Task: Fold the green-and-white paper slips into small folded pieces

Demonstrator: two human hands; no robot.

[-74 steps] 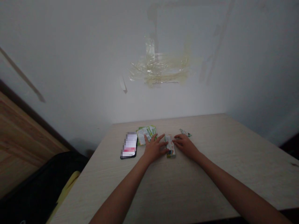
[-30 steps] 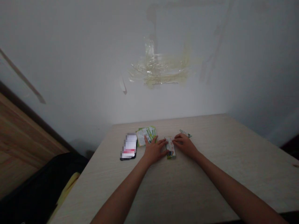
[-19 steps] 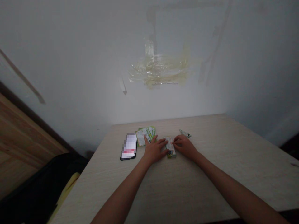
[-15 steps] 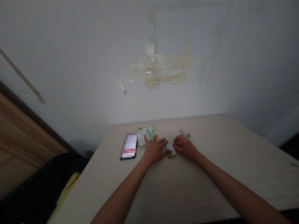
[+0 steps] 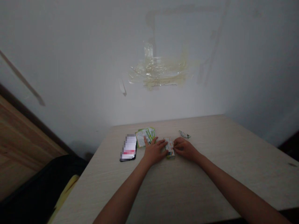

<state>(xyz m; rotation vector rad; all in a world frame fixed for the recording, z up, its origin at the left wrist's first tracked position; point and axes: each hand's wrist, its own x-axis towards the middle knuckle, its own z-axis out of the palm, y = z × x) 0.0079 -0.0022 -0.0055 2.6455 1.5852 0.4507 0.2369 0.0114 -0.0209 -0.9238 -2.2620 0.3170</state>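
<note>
A small printed stack, perhaps cards or a packet (image 5: pixel 169 145), lies on the table between my hands. My left hand (image 5: pixel 154 151) is spread flat, with some fingertips and the thumb at the left side of this stack. Its outer fingers reach onto a loose fan of green-and-white printed cards (image 5: pixel 142 138). My right hand (image 5: pixel 184 148) is pinched closed at the stack's right edge. What sits between its fingertips is too small to make out. A crumpled piece of printed wrapper (image 5: pixel 184 134) lies just beyond my right hand.
A phone (image 5: pixel 129 148) with a lit, blurred screen lies left of the cards. The pale wooden table (image 5: pixel 187 193) meets a wall (image 5: pixel 98 62) carrying old clear tape (image 5: pixel 161 71). Dark and yellow cloth (image 5: pixel 67 189) lies beyond the left edge, beside a wooden panel (image 5: pixel 18 137).
Both hands stay almost in place around the stack. My right fingertips have shifted very slightly along its right edge. The whole view has tilted a little.
</note>
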